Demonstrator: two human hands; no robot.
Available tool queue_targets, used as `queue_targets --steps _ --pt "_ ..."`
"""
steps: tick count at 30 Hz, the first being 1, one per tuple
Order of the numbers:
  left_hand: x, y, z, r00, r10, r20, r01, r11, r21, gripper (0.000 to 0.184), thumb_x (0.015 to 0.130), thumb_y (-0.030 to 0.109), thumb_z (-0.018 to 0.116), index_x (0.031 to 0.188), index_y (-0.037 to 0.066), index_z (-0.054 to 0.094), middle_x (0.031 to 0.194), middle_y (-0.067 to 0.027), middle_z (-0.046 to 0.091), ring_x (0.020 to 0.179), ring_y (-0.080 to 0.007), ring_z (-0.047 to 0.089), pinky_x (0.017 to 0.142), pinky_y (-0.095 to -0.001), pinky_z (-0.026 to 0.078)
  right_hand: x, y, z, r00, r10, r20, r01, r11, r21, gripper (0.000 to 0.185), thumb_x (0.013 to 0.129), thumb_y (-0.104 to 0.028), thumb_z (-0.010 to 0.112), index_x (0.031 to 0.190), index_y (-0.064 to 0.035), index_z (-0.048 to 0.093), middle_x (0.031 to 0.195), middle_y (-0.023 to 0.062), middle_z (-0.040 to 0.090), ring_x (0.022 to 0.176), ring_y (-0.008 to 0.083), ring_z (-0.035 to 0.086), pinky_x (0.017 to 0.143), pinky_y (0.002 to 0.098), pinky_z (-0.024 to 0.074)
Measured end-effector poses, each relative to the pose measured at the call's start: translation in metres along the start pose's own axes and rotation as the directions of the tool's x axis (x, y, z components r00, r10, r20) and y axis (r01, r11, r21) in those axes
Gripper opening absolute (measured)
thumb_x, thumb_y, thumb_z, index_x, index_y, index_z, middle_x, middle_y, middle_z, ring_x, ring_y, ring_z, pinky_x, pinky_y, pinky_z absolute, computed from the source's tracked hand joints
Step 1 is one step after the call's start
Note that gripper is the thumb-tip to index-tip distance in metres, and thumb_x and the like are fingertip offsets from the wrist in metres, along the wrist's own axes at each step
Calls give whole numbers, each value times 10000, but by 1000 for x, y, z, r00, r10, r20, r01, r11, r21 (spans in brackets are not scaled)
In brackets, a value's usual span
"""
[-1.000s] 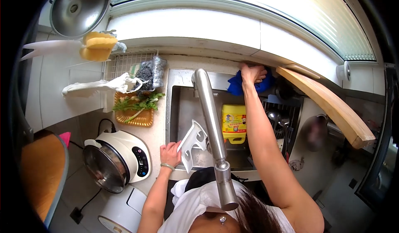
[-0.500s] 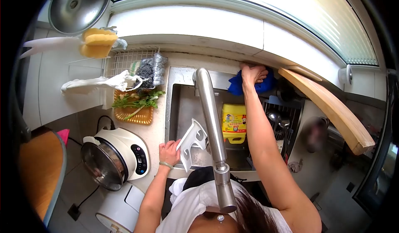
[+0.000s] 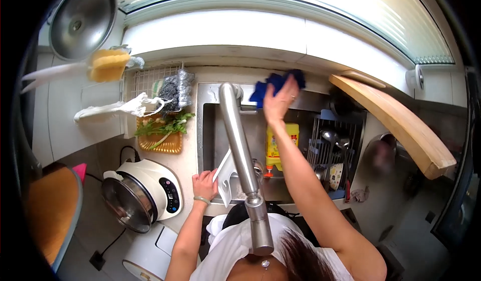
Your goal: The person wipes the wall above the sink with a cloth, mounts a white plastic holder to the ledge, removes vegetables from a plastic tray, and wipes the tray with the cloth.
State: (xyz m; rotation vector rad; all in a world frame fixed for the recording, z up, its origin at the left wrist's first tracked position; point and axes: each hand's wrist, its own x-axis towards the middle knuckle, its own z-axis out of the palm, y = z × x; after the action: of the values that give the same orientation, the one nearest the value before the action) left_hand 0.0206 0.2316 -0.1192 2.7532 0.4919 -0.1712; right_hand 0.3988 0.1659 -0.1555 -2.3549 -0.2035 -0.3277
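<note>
At twelve o'clock of the sink [image 3: 211, 130], the right hand [image 3: 281, 100], nearly flat, presses the blue cloth [image 3: 274, 82], apparently wiping; next stroke needs steady pressure. At eight, the left hand's [image 3: 204, 184] grip pinches the white rack [image 3: 226, 180].

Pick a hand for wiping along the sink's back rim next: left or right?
Right, most likely. The right hand is on the blue cloth at the sink's back rim; the left hand, at the near-left corner, holds a white plastic piece, with the faucet between that hand and the cloth.
</note>
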Motion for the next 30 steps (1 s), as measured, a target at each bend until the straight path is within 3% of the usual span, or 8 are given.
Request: queue_targets --steps 4,8,12,14,18,23,28,30 --pt "-5 6 4 989 -144 -30 137 976 -171 390 793 188 672 1175 109 681 1005 -12 695 1008 -154 598 887 -386 345 -23 -16 -14 764 -534 363 367 822 435 594 806 2 633 1381 -69 503 1386 183 513 1301 382 462 1109 460 368" --pt "-1 1 6 998 -24 -65 26 999 24 377 785 194 674 1150 99 687 984 -14 691 999 -156 597 878 -382 343 4 34 -45 805 -510 303 410 847 338 486 835 78 519 1295 -62 585 1302 181 573 1243 368 516 1061 444 418" --pt "2 8 -1 995 -33 -92 33 999 -2 368 785 180 671 1144 96 684 976 -12 684 984 -155 596 860 -377 349 33 73 -60 998 28 -55 -32 997 -72 493 900 -41 471 1392 -9 473 1422 241 462 1353 413 390 1149 505 280" --pt "2 8 1 993 -61 -105 56 997 -43 367 785 176 671 1142 94 684 972 -12 683 977 -157 597 856 -379 348 17 55 -28 1000 -14 -1 13 998 -66 555 944 -119 479 1479 -25 368 1519 258 334 1455 411 236 1191 516 199" --pt "1 7 4 995 -40 -87 38 999 -17 365 783 175 671 1138 93 683 966 -19 683 984 -158 596 858 -379 348 -26 1 -33 769 -575 277 454 798 395 486 751 72 535 1217 -34 619 1220 180 610 1198 384 532 1046 444 403" --pt "0 0 1 1000 -24 -15 23 1000 -20 372 791 181 662 1157 118 671 1024 7 685 1007 -149 596 869 -382 350 -79 -13 -70 848 -194 493 -141 814 563 501 817 115 493 1296 -22 542 1174 195 585 1096 384 552 982 433 438" --pt "-1 -3 7 1000 -8 -23 7 999 -38 395 794 191 656 1184 127 653 1018 9 684 1023 -143 595 863 -383 362 -132 -23 -39 686 -550 476 91 715 694 607 803 180 516 1366 -46 496 1224 189 557 1072 318 582 974 361 458" --pt "-1 -3 7 998 -37 -44 34 997 -69 377 791 181 663 1162 113 668 1011 5 684 1010 -157 590 865 -394 352 -119 -65 -39 770 -527 361 146 695 704 637 775 187 518 1366 -53 504 1295 209 529 1145 377 556 1006 412 448"
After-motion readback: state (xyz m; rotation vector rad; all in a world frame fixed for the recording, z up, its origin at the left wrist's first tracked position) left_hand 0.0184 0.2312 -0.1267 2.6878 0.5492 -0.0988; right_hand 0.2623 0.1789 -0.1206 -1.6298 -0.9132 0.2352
